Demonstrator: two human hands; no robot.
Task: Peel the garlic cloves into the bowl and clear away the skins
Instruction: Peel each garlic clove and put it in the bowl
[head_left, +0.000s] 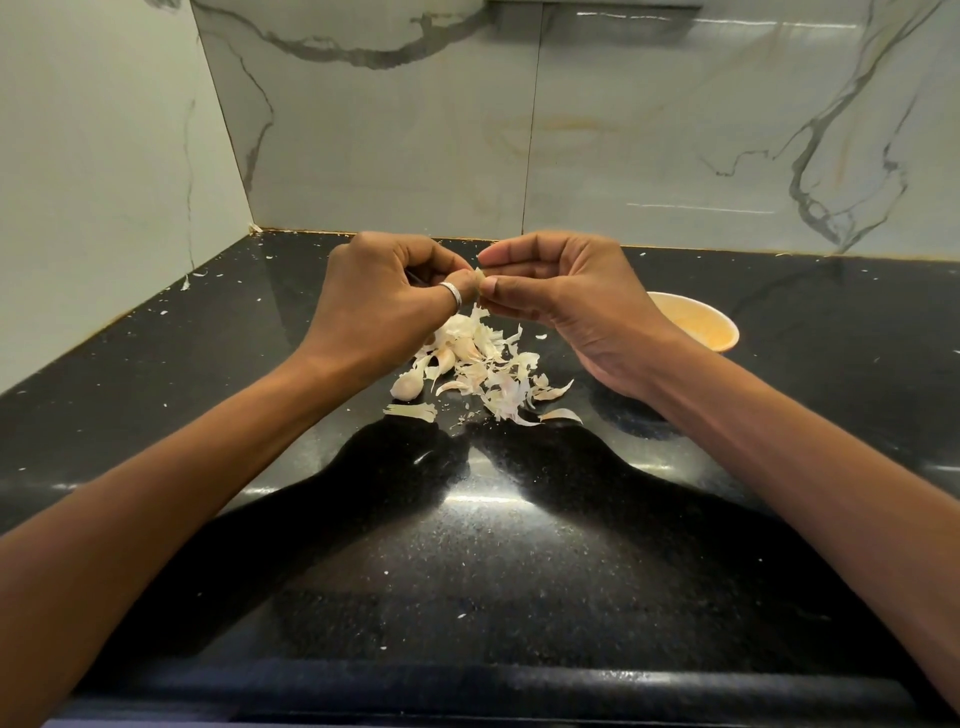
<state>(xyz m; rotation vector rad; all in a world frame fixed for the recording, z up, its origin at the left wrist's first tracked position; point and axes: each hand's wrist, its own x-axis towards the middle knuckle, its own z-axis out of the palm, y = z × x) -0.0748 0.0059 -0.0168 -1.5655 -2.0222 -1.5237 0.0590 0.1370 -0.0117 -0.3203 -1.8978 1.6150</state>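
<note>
A glossy black speckled countertop (467, 545) stretches before me and runs back to pale, grey-veined marble wall tiles (623, 130) that meet in a corner on my left.

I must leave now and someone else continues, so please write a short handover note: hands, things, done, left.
Left hand grips the held clove, mostly hidden; right hand pinches skin at its tip.
Loose skins and some unpeeled cloves lie on the counter under the hands. Bowl stands right, behind the right hand; contents unseen.
Done: several cloves apparently peeled.
Left: finish this clove, peel the rest, clear skins.
</note>
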